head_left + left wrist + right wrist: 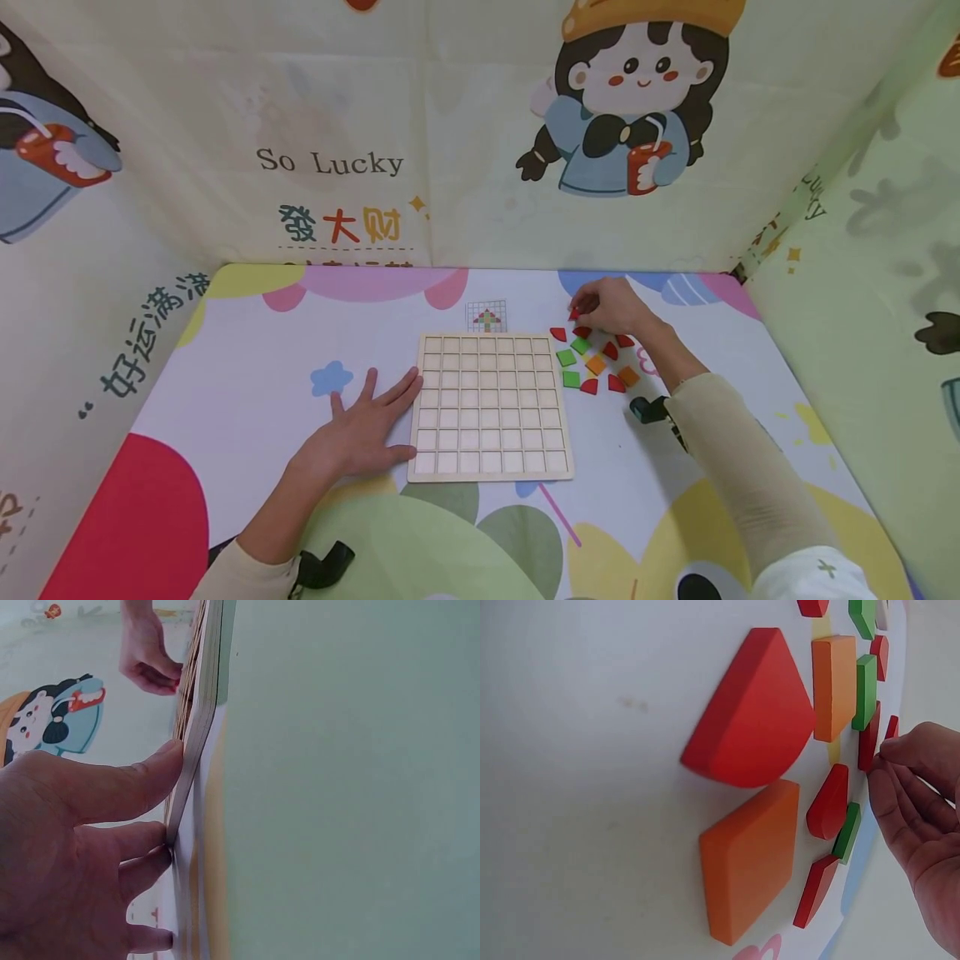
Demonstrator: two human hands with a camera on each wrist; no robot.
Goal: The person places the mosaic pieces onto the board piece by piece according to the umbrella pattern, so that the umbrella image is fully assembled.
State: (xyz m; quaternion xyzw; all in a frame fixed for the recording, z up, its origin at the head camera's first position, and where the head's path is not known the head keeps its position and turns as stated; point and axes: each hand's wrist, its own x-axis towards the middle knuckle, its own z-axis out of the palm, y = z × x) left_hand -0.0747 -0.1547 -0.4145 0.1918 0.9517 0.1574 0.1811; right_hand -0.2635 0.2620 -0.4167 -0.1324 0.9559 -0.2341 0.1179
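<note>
A wooden grid board (491, 408) with bare square cells lies on the table. My left hand (367, 429) rests at its left side, fingers spread; the thumb and fingertips touch the board's edge (196, 735). Beyond the board's right far corner, my right hand (611, 307) pinches a red quarter-circle piece (574, 314) between thumb and fingertips. Below that hand, loose pieces are scattered: red quarter-circles (761, 712), orange squares (754, 862) and green squares (566, 357).
A small printed grid card (487, 317) with a coloured pattern lies behind the board. Patterned cloth walls (480, 150) enclose the table (247, 367) at the back and sides. Dark wrist devices (326, 567) sit at both sleeves.
</note>
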